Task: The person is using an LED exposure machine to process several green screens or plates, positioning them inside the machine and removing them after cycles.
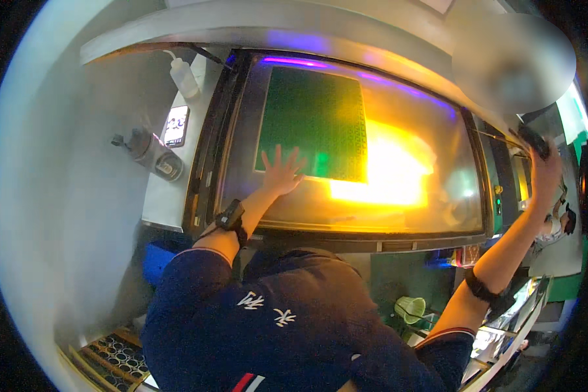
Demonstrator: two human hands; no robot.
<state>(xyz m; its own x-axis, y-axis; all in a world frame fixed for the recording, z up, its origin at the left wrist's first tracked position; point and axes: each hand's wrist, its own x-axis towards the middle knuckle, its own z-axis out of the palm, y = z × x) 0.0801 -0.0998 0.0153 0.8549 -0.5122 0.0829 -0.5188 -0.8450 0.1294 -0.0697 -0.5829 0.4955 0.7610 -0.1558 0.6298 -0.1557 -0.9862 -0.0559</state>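
Has left hand [283, 176] at near edge of green panel [312, 121], with fingers spread wide, gripping nothing; finds panel lying on left half of lit glass bed [307, 212]. Has right hand [546, 170] raised past bed's right end, by black object [534, 141]; cannot tell finger opening or hold. Left of bed, shows grey bottle [157, 157], phone [176, 126], then farther, white squeeze bottle [185, 78].

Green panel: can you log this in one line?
left hand: spread, over green panel; right hand: at dark object, grip unclear; yellow glow: beside panel
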